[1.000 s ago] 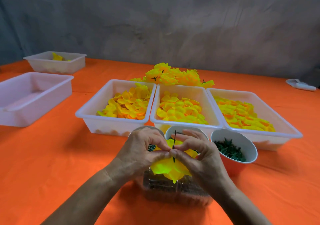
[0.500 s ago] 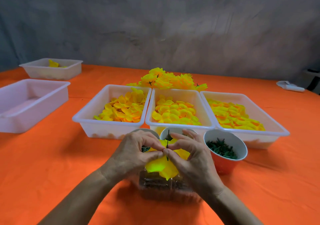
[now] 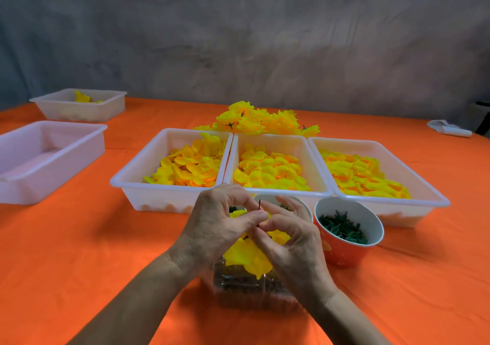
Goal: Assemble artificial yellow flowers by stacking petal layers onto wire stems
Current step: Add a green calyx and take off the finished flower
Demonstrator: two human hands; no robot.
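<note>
Head view: I'm scanning left to right across the orange tabletop. I'm seeing two white trays on the far left, then three petal trays side by side. In front of them, my left hand is pinching the thin wire stem, thumb and forefinger curled tight in a closed grip. The yellow petal layers are hanging below, already threaded. My right hand is curling round the same stem and petals from the other side. Further right, a red cup is holding green pieces. I'm judging the risk: the stem is slipping-prone, and a loose pinch could let the layers slide off.
</note>
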